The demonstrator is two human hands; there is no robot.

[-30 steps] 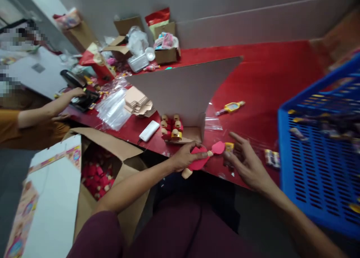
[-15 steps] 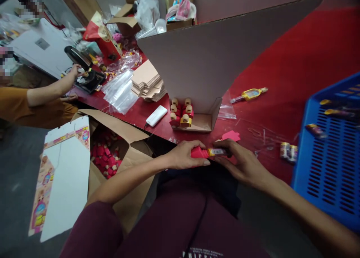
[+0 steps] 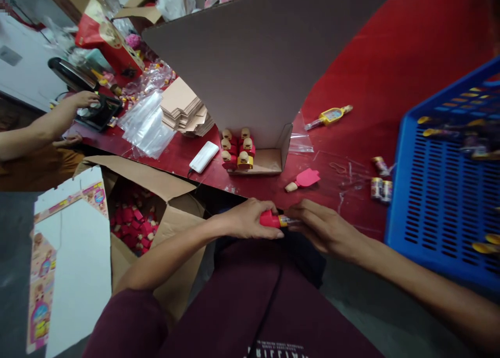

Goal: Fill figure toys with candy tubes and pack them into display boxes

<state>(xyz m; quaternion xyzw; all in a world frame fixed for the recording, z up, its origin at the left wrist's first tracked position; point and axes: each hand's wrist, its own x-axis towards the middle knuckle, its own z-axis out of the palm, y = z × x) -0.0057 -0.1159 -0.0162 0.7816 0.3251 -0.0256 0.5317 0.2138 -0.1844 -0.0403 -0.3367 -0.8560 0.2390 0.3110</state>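
Note:
My left hand is closed round a red plastic piece at the table's front edge. Out of its right end comes a small labelled tube with a yellow rim, and the fingers of my right hand pinch the tube's far end. Just beyond my hands, a flat pink-red piece with a beige end lies on the red table. Behind it stands an open cardboard display box with several beige-headed red figures and a yellow one in its left part.
A blue basket with dark tubes is at right, small tubes beside it. A yellow toy lies behind. Left are a white device, cardboard pieces, plastic bags, a carton of red pieces and another person's arm.
The view has shifted, so the table objects appear further left. My right hand has moved away from the flat pink-red piece, whose beige end now shows. Both hands still hold the red piece and tube.

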